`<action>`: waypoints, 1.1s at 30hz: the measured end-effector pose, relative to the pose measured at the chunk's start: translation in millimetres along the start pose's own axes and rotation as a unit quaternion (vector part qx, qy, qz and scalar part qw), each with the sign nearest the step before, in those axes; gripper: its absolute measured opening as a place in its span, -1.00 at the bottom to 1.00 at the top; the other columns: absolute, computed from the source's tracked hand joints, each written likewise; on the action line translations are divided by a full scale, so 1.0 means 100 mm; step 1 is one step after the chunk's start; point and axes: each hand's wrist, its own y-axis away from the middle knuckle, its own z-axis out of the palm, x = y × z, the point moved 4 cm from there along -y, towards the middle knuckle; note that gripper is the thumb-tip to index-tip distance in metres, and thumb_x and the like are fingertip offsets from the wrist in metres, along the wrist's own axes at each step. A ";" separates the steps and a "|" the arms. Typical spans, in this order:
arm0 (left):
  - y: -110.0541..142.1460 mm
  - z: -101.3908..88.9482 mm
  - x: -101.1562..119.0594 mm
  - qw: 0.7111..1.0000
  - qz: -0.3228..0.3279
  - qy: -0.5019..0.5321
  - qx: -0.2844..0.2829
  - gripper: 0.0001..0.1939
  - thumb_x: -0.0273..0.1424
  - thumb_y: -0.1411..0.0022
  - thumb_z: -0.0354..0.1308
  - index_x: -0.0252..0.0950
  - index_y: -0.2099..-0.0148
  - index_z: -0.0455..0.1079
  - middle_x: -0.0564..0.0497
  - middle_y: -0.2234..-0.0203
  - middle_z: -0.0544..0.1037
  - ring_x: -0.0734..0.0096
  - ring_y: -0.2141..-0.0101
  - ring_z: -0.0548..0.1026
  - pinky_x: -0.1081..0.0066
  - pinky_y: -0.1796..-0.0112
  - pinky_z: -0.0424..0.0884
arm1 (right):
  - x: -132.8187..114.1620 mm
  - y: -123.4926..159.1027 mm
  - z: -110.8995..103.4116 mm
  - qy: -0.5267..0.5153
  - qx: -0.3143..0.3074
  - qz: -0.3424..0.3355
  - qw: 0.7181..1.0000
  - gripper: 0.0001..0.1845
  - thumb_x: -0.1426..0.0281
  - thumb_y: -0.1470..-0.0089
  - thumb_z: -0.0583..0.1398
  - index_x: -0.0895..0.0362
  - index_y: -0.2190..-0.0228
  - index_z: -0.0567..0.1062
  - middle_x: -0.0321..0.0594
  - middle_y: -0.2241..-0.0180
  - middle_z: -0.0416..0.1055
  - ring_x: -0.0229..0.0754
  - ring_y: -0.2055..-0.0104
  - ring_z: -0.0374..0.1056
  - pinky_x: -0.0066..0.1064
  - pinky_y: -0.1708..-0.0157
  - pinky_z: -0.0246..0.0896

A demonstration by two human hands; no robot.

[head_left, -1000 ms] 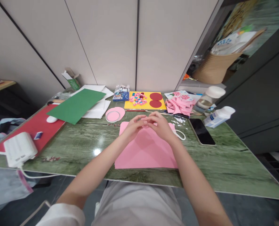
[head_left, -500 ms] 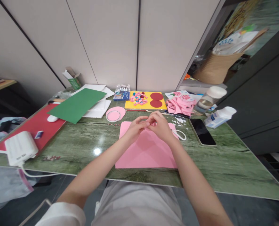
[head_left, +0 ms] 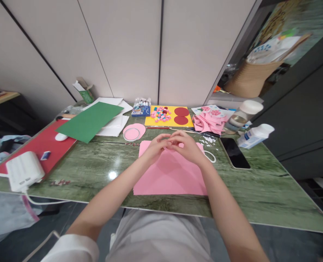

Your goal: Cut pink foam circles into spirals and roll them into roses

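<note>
My left hand (head_left: 158, 146) and my right hand (head_left: 184, 145) meet fingertip to fingertip above a stack of pink paper (head_left: 169, 178). The fingers of both are curled in a pinch; whatever they hold between them is too small or hidden to make out. Just beside my right hand lies a white loop handle (head_left: 210, 156), the rest of it covered by the hand. Beyond my hands, a yellow sheet (head_left: 169, 122) carries many small crumpled balls (head_left: 160, 114) in pink, blue and red, plus two dark red paper circles (head_left: 181, 111).
Left are pink discs with a ring (head_left: 132, 134), green paper (head_left: 90, 122), red paper (head_left: 60, 145) and a white power bank (head_left: 24, 171). Right are pink scraps (head_left: 209, 123), white bits (head_left: 209, 139), a phone (head_left: 234, 153), a jar (head_left: 239, 118) and a white bottle (head_left: 255, 136).
My right hand's fingers have shifted slightly and loosened a little, and the hand sits a touch lower. My left hand stays nearly in place. Things on the table have not moved.
</note>
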 end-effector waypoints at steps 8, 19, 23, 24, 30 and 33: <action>0.00 0.01 0.03 1.000 0.019 0.003 0.016 -0.67 -0.51 0.11 0.25 -0.28 0.21 0.37 0.06 0.45 0.51 0.48 0.41 0.45 0.45 0.35 0.25 | 0.02 -0.01 0.04 0.010 0.050 0.008 0.999 -0.82 0.48 -0.01 0.15 0.03 0.33 0.51 -0.22 0.26 0.28 -0.20 0.21 0.28 -0.35 0.28 0.25; 0.04 0.08 -0.01 1.000 0.001 0.013 0.007 -0.71 -0.50 0.11 0.25 -0.31 0.24 0.39 0.03 0.44 0.51 0.46 0.39 0.44 0.44 0.32 0.25 | 0.01 -0.02 0.07 -0.004 0.085 0.035 0.996 -0.87 0.54 0.13 0.19 0.11 0.53 0.32 -0.32 0.41 0.22 -0.29 0.42 0.19 -0.45 0.45 0.14; 0.03 0.06 -0.02 1.000 -0.006 0.018 0.016 -0.72 -0.51 0.11 0.24 -0.32 0.25 0.39 0.03 0.46 0.50 0.48 0.42 0.43 0.46 0.35 0.24 | 0.02 -0.01 0.07 -0.008 0.071 0.039 0.997 -0.89 0.52 0.11 0.20 0.11 0.50 0.34 -0.32 0.40 0.23 -0.31 0.44 0.21 -0.45 0.45 0.16; 0.02 0.04 -0.02 1.000 -0.007 0.020 0.020 -0.72 -0.52 0.11 0.23 -0.31 0.25 0.39 0.04 0.46 0.50 0.49 0.42 0.43 0.46 0.36 0.24 | 0.02 -0.01 0.06 -0.009 0.066 0.040 0.997 -0.91 0.50 0.11 0.20 0.11 0.48 0.36 -0.31 0.39 0.24 -0.31 0.43 0.22 -0.44 0.44 0.17; -0.01 -0.04 -0.01 0.999 -0.008 0.025 0.034 -0.68 -0.55 0.14 0.21 -0.28 0.23 0.39 0.08 0.50 0.48 0.54 0.49 0.40 0.48 0.40 0.23 | 0.01 -0.02 0.03 -0.003 0.029 0.028 0.999 -0.90 0.43 0.03 0.19 0.06 0.38 0.48 -0.26 0.32 0.29 -0.27 0.34 0.27 -0.41 0.36 0.22; -0.02 -0.05 -0.02 0.999 -0.013 0.019 0.034 -0.68 -0.57 0.16 0.22 -0.29 0.25 0.40 0.09 0.54 0.47 0.55 0.52 0.39 0.49 0.43 0.21 | 0.00 -0.02 0.05 -0.001 0.001 0.019 1.000 -0.85 0.45 -0.02 0.16 0.04 0.34 0.50 -0.26 0.34 0.25 -0.27 0.34 0.25 -0.41 0.35 0.21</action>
